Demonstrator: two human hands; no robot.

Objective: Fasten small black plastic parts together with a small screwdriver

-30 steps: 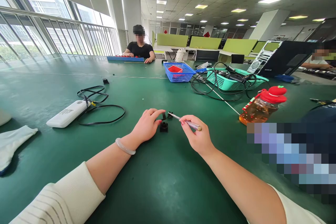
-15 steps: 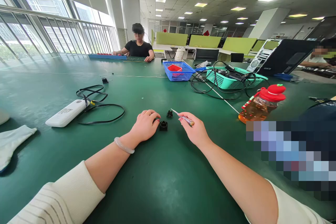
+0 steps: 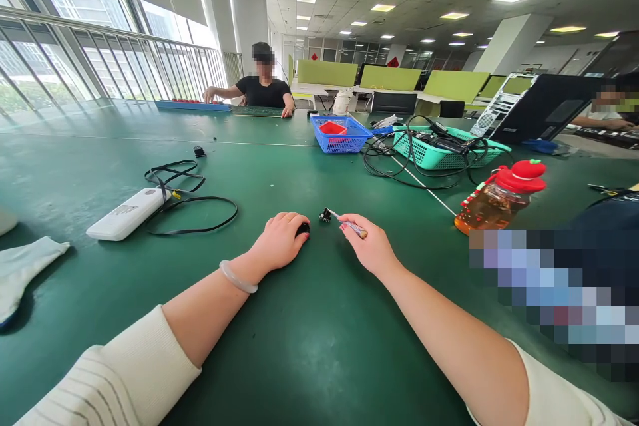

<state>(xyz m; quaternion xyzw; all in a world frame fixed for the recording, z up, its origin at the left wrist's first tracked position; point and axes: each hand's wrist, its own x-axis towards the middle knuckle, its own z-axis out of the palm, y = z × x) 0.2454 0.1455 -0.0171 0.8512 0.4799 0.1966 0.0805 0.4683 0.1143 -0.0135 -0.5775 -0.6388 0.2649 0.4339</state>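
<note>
My left hand (image 3: pixel 280 238) rests on the green table (image 3: pixel 309 346) with its fingers closed round a small black part (image 3: pixel 302 229), which shows only partly beside the thumb. My right hand (image 3: pixel 372 245) grips a thin pen-like tool (image 3: pixel 355 227) with a pale shaft and a brownish end. The tool's tip points left and meets, or nearly meets, a second small black piece (image 3: pixel 325 215) with tiny pins. That piece lies on the table between my two hands.
A white power bank (image 3: pixel 128 214) with a black cable lies left. Farther back are a blue basket (image 3: pixel 342 141), a green basket (image 3: pixel 432 158) with cables and a tilted black computer case (image 3: pixel 544 106). A red-lidded bottle (image 3: pixel 499 203) stands right. A person (image 3: pixel 264 90) sits across.
The black part that stood beside my left hand is now held in it. The small pinned piece has shifted slightly right and turned. The person across has moved the blue tray to the left.
</note>
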